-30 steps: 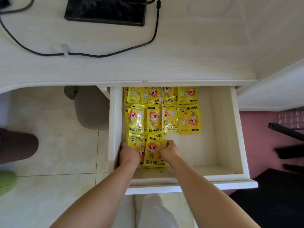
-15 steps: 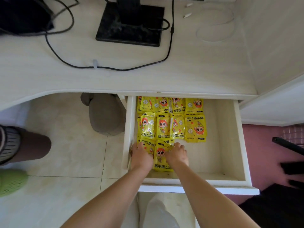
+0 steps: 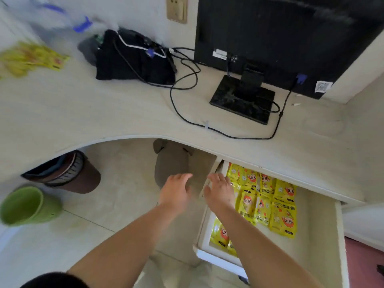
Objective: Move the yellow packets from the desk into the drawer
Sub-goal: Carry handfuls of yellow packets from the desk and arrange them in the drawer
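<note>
The white drawer (image 3: 320, 229) stands pulled out at the lower right, with several yellow packets (image 3: 268, 204) laid in rows in its left half. A blurred heap of more yellow packets (image 3: 29, 59) lies on the desk at the far left. My left hand (image 3: 176, 192) hovers over the floor just left of the drawer, fingers spread and holding nothing. My right hand (image 3: 220, 191) is above the drawer's left wall, open and empty, covering a few packets.
A monitor (image 3: 280, 34) on its black stand (image 3: 243, 98), a black bundle of gear (image 3: 135, 57) and loose cables (image 3: 187, 86) sit on the desk (image 3: 83, 113). Under the desk are a brown bin (image 3: 68, 173), a green bin (image 3: 27, 204) and a grey stool (image 3: 174, 161).
Both hands have let go of the front packets and lifted up and left out of the drawer. The view has swung up and left, bringing in the monitor and the desk's packet heap.
</note>
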